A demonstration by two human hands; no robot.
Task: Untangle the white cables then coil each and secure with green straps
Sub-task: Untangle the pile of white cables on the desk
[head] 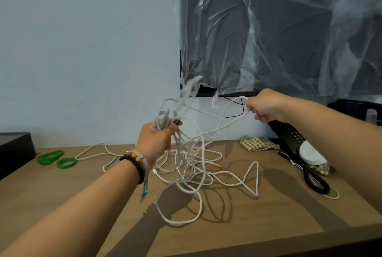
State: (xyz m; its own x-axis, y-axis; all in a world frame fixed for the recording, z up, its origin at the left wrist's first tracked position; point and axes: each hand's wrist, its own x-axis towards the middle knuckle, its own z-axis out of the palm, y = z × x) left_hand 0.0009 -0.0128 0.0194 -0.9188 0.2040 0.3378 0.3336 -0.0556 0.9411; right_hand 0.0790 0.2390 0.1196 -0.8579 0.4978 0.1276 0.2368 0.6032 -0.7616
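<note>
A tangle of white cables point(192, 166) hangs over the middle of the wooden desk point(82, 199), its lower loops lying on the wood. My left hand point(156, 139) grips a bunch of strands above the desk, lifting the tangle. My right hand point(265, 106), raised further right, holds one white strand pulled out sideways from the bunch. Some cable ends stick up blurred above my left hand. Green straps point(55, 158) lie as rings at the desk's far left.
A black phone point(293, 143) with a coiled cord sits at the right, with a white round lid and a checked cloth point(258, 143) beside it. A black box point(14, 149) stands at the far left. A plastic-covered screen point(268, 29) hangs on the wall behind.
</note>
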